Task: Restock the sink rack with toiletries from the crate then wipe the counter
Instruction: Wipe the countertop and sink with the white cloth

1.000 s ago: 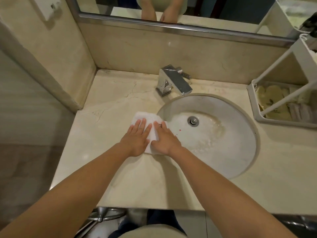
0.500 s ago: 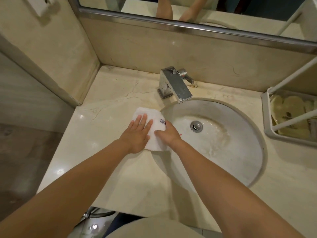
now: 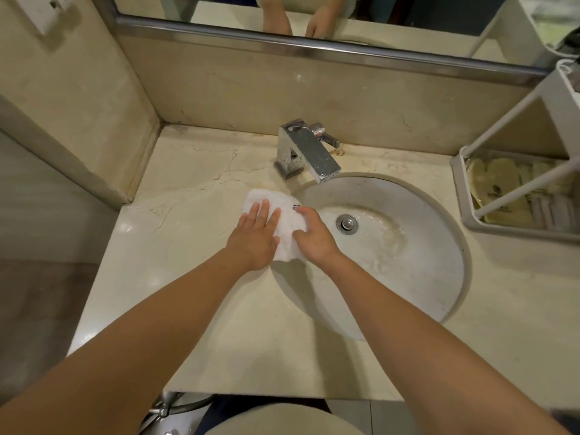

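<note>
A white cloth (image 3: 287,221) with a small blue mark lies on the beige marble counter (image 3: 194,215), just left of the sink basin (image 3: 408,246). My left hand (image 3: 255,238) lies flat on the cloth's left part with straight fingers. My right hand (image 3: 310,235) grips the cloth's right edge at the basin rim, fingers curled over it. The white sink rack (image 3: 470,215) stands at the right, its lower tray holding yellowish packets (image 3: 499,196).
A chrome tap (image 3: 306,152) stands behind the basin. A mirror with a metal frame (image 3: 314,51) runs along the back wall. A side wall (image 3: 78,105) closes the counter's left end. A metal stool (image 3: 175,409) shows below the counter's front edge.
The cloth and both hands have shifted slightly away from me toward the tap. My right hand went from flat on the cloth to gripping its right edge.
</note>
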`<state>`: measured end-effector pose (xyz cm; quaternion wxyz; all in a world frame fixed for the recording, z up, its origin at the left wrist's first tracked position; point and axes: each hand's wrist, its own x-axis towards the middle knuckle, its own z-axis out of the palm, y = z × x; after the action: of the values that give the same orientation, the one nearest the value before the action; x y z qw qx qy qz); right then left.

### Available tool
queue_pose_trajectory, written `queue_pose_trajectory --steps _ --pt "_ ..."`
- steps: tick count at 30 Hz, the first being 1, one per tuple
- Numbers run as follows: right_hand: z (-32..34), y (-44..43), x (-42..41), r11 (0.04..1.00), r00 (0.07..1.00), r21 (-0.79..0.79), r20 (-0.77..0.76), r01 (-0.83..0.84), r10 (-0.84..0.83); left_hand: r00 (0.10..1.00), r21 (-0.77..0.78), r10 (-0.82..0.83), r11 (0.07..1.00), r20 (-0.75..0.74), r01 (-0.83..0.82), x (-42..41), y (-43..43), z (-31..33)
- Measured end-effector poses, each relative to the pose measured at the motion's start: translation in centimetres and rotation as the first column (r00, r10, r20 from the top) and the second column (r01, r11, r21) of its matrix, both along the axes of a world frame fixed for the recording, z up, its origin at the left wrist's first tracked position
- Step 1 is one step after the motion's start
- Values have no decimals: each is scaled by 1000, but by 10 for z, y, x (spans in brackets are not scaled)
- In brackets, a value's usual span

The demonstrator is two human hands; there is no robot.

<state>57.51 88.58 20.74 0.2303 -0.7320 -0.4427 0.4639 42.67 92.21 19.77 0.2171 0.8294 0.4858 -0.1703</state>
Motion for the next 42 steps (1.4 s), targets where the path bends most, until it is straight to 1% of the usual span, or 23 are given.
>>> queue_pose_trajectory --steps 8,11,13,19,21,24,26,28,30,35,38,42 --pt "7 21 18 992 992 72 53 108 -111 997 7 -25 1000 75 25 25 27 0" --pt "12 26 29 982 979 97 108 163 -173 993 -1 -24 1000 115 24 40 33 1" --pt "14 29 39 975 973 113 111 190 -203 990 -6 -23 1000 137 24 53 39 3" --pt "18 49 74 991 983 97 144 98 -111 989 12 71 997 131 -73 86 42 4" --pt "18 53 83 993 983 95 165 65 -80 991 37 90 995 97 -94 97 39 2" --pt "16 55 102 993 977 107 198 56 -76 996 72 75 994 41 -78 117 38 0" --pt "15 58 121 991 976 123 204 51 -75 991 54 120 991 57 -124 134 40 -1" --pt "15 62 140 991 978 131 200 28 -54 981 22 162 986 106 -165 153 47 -2" --pt "16 69 158 992 980 129 198 11 -36 974 13 173 984 143 -177 171 56 -4" --pt "12 85 184 990 979 141 206 -25 -4 958 116 235 960 164 -255 203 72 -6" --pt "14 93 193 977 965 206 264 -51 -5 951 150 259 947 168 -284 216 79 -4" --pt "17 96 209 927 901 355 430 -117 -51 956 146 219 957 197 -249 235 92 0"
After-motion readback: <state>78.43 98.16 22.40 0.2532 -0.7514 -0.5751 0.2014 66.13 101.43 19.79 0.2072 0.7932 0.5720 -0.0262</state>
